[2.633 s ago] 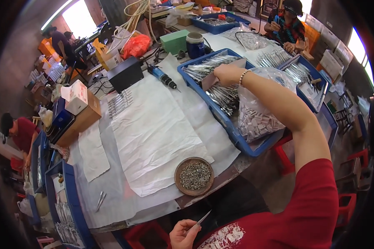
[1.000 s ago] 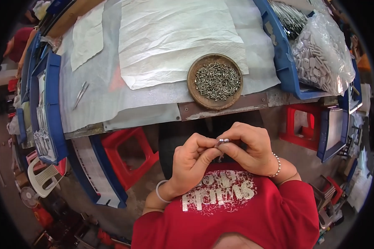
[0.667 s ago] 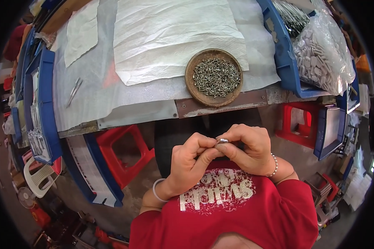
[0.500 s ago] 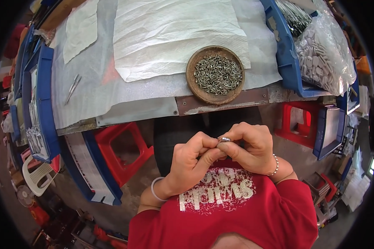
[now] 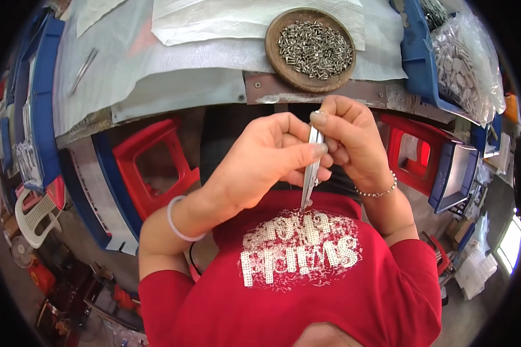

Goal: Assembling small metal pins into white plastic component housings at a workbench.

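Two hands: the left hand (image 5: pixel 252 156) and right hand (image 5: pixel 356 136) share one slim metal piece (image 5: pixel 311 165), raised off the bench (image 5: pixel 182 95).
Left fingers (image 5: pixel 303 154): pinching the piece along its middle, thumb uppermost.
Right fingers (image 5: pixel 321 120): closed at its twelve o'clock end.
Narrow tip: points about half past six, towards the red shirt (image 5: pixel 330 306); whether it touches the cloth I cannot tell. It could prick or snag if the hands draw inward.
Smooth metal: likely slippery; should one pinch ease too soon, the piece could twist or drop towards the lap.
Thumbs: they hide much of the top end, so a poor fit there could pass unnoticed.
Wooden bowl (image 5: pixel 273 55): at twelve o'clock, close to the bench edge; a knock from the right knuckles could tip it and scatter its small metal pins (image 5: pixel 315 51).
Loose pair (image 5: pixel 84 72): at ten o'clock on the bench, well apart from the hands.
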### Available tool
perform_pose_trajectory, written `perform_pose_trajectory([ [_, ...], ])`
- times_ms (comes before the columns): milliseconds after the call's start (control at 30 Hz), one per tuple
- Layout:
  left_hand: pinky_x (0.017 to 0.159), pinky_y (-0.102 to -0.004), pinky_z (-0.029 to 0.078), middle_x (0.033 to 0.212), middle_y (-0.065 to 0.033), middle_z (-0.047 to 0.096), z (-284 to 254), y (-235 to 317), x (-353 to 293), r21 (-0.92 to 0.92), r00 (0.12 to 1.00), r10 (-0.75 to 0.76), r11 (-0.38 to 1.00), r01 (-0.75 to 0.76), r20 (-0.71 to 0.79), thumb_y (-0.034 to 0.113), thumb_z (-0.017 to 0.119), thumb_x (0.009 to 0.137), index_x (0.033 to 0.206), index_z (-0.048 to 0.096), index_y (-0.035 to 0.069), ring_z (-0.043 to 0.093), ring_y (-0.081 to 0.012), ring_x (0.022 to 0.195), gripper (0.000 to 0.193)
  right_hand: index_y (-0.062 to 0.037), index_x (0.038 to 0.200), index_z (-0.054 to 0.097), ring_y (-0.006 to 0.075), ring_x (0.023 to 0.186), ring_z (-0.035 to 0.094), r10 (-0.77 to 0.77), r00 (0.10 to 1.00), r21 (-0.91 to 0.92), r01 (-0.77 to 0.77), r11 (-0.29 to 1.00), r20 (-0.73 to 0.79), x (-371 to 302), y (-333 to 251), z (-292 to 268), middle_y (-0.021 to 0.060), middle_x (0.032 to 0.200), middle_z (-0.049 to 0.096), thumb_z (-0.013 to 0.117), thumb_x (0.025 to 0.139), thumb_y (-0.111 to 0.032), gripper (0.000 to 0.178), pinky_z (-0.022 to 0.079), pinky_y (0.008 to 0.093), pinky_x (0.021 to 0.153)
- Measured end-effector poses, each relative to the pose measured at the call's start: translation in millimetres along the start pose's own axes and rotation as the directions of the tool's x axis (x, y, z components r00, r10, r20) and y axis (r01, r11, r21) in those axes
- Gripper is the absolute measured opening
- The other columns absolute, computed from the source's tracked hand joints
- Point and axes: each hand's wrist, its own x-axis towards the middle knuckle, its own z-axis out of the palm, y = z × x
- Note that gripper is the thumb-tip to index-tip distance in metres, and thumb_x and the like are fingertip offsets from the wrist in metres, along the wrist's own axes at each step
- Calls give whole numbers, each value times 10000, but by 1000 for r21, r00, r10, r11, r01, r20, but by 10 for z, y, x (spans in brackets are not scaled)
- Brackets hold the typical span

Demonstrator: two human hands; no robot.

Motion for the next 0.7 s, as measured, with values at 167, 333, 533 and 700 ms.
perform_pose_trajectory([
  [167,669,-310,568,869,-172,634,-4,24,63,-12,997,-73,997,74,12,69,580,863,955,521,-35,665,-241,756,152,-69,692,528,26,380,374,13,1000,76,-11,997,-18,15,90,-56,-22,538,490,632,831,-115,180,240,169,328],
  [333,656,-296,566,869,-171,635,37,27,37,46,995,-102,994,101,5,75,582,862,949,523,-33,666,-236,755,150,-59,721,538,21,387,370,-44,998,80,47,996,-46,-43,174,-70,-22,550,495,636,829,-119,158,240,172,328],
  [533,642,-274,563,866,-164,637,52,80,14,123,992,-122,985,119,14,88,582,864,935,522,-26,666,-222,751,147,-57,740,550,13,414,372,-123,989,57,128,990,-79,-93,229,-20,-21,576,503,630,836,-127,143,253,161,356],
  [700,627,-260,557,860,-154,637,76,164,52,156,991,-133,979,130,7,97,583,866,930,524,-19,665,-213,747,145,-55,739,551,12,419,370,-146,984,71,153,986,-100,-63,188,-21,-21,576,503,626,839,-131,146,252,160,361],
])
